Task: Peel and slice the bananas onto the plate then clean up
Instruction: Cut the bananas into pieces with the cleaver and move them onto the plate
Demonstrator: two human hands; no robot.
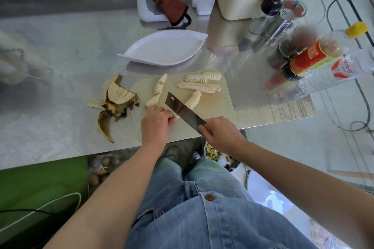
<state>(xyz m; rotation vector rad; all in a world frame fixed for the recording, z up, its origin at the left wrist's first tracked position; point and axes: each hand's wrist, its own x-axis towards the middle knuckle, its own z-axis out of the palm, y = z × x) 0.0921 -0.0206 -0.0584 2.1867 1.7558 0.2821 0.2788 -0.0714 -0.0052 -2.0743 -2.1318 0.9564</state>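
Head view: a peeled pale banana [193,98] is laid on the beige plastic cutting board [219,105], held down by the curled left grip [156,122] while the broad steel cleaver [182,110] is clasped in the right grip [220,133]. Fingertips [171,119] could be nicked, being close to the blade. The white leaf-shaped plate [166,48] is set just beyond on the patterned steel tabletop [60,66], with bottles [315,54] crowded at right.

One plate [164,49]. One cutting board [214,105]. One knife [183,110]. Two hands: left hand [155,122], right hand [220,134]. Two sliced banana rows [203,77] at board's far edge. Three peeled banana pieces [160,84] nearer. One peel heap [116,99], strips uncountable.
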